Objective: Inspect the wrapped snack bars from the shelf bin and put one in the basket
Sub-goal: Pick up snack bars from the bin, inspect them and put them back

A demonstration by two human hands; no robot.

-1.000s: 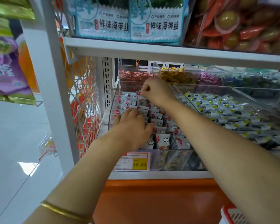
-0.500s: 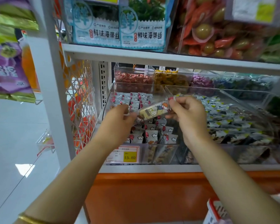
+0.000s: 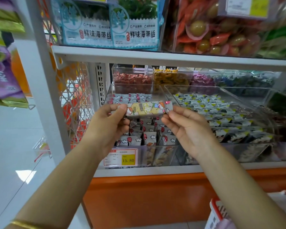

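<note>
Item: bar [image 3: 147,108], held level above the bin [image 3: 157,91]. The fingers of the left hand [image 3: 109,123] and right hand [image 3: 186,128] pinch its ends (thin grips on wrapper). Risk: the slick wrapper slips free and the bar drops short of the basket [image 3: 215,208].

"15.80" on price tag [image 3: 120,157]; "鲜味海带丝" on packets [image 3: 135,33]

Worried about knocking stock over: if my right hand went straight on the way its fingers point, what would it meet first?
The right hand pinches the snack bar itself; beyond it, probably the wrapped bars in the shelf bin, though depth is unclear.
</note>
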